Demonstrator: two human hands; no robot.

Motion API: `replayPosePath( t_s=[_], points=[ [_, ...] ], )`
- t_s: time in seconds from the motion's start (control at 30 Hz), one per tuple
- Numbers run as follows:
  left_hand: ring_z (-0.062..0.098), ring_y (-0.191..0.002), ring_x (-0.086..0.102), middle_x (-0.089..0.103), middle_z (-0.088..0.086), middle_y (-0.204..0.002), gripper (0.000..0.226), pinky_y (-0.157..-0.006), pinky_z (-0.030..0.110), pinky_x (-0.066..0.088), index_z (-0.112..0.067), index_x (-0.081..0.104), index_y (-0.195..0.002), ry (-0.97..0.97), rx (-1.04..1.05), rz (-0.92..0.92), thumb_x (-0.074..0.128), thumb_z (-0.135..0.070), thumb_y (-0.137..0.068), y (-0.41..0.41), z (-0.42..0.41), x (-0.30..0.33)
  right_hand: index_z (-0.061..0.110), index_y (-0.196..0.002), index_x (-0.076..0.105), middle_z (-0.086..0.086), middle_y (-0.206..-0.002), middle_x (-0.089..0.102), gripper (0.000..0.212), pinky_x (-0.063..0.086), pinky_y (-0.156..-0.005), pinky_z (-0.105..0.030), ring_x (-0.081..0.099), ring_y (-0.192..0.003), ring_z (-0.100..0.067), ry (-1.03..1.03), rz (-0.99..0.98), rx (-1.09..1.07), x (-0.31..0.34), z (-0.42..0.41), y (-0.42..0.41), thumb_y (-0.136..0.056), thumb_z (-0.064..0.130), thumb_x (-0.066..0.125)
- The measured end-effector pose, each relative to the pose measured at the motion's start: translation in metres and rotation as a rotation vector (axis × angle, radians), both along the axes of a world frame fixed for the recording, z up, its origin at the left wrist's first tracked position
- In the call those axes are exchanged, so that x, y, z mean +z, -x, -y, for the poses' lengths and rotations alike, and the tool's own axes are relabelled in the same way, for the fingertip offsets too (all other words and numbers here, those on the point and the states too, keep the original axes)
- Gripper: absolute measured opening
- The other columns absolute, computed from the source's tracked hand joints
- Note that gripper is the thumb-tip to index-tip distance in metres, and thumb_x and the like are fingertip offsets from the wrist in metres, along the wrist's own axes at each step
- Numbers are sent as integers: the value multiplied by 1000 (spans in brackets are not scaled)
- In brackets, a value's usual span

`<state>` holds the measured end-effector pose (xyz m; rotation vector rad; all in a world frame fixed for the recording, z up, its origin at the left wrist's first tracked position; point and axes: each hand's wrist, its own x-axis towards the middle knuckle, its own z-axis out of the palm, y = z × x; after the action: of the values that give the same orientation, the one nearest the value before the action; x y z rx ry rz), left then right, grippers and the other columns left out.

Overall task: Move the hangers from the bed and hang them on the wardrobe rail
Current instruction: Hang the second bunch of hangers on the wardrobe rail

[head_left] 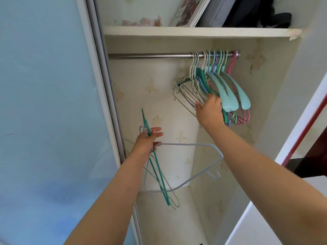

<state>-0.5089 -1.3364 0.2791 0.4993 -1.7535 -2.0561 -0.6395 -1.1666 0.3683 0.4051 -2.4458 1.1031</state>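
A small bunch of thin wire hangers (177, 167) is held in the left hand (147, 141), fingers curled round the necks just below the hooks, with a teal one and pale blue-grey ones in the mix; the bodies hang free below and to the right, inside the open wardrobe. The rest of the hangers (219, 82) are already hooked at the right end of the wardrobe rail (150, 55), packed close together. The right hand (209, 108) is placed against the lower edges of that hung group, fingers extended and partly hidden behind them; whether anything is gripped cannot be told. The hangers are judged light, springy and easily tangled, with coated wire giving fair grip. Best hold is judged at the neck under the hook, one hanger separated at a time. The rail's left stretch is bare.
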Motion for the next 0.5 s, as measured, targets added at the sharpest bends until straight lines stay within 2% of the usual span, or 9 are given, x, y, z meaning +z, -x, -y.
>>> replayPosePath(
  t_s=[0.03,0.07,0.1,0.13,0.2,0.23,0.3,0.37,0.5],
  points=[
    [7,-56,65,68,0,-103,21,-46,16,41,-22,65,-100,-15,-25,-17,44,-24,-101,-1,-2,-3,0,-129,44,-20,-130,46,45,41,-94,-44,46,-117,-36,-61,-233,-20,-11,-2,-12,-92,25,55],
    [8,-59,67,68,1,-106,21,-46,15,41,-22,65,-101,-32,-50,-31,44,-24,-101,-2,-3,-5,1,-126,47,-18,-127,49,42,41,-94,-43,49,-115,-33,-69,-356,26,-21,-2,-25,-91,22,57],
    [9,-63,68,68,0,-109,22,-48,15,43,-23,66,-102,-46,-72,-42,44,-25,-101,-2,-5,-7,4,-124,50,-15,-123,53,37,41,-94,-40,52,-112,-31,-71,-313,167,-31,-3,-36,-92,21,56],
    [11,-69,70,69,-2,-111,22,-53,16,45,-24,66,-103,-58,-92,-48,44,-26,-101,-2,-6,-8,7,-122,53,-12,-119,57,33,43,-94,-37,55,-110,-28,-94,-133,331,-40,-2,-45,-93,23,54],
    [13,-80,71,70,-7,-112,24,-72,23,50,-27,66,-107,-87,-129,-61,43,-27,-101,-1,-10,-10,11,-123,54,-8,-120,62,35,44,-97,-36,58,-111,-25,-241,388,593,-63,0,-61,-96,32,50],
    [13,-83,71,71,-8,-112,25,-79,28,50,-27,66,-108,-109,-148,-71,42,-26,-101,0,-12,-12,12,-128,52,-7,-125,60,40,43,-100,-35,57,-115,-24,-321,535,666,-75,1,-68,-96,36,48],
    [13,-82,70,70,-4,-116,27,-79,29,55,-26,66,-112,-173,-195,-96,41,-25,-102,1,-18,-14,15,-138,43,-7,-135,54,49,39,-101,-29,53,-118,-21,-377,600,723,-96,2,-79,-98,42,44],
    [13,-78,68,68,0,-120,28,-70,28,56,-24,66,-115,-246,-246,-117,41,-25,-101,0,-24,-16,17,-139,39,-7,-133,55,52,40,-97,-27,56,-110,-17,-258,643,743,-110,1,-88,-97,47,42],
    [11,-79,67,67,-4,-123,29,-57,23,53,-27,63,-117,-311,-309,-125,38,-28,-102,-4,-34,-17,18,-141,29,4,-104,62,58,47,-77,-23,63,-77,-9,-66,719,716,-124,-3,-95,-95,50,45]
  ],
)
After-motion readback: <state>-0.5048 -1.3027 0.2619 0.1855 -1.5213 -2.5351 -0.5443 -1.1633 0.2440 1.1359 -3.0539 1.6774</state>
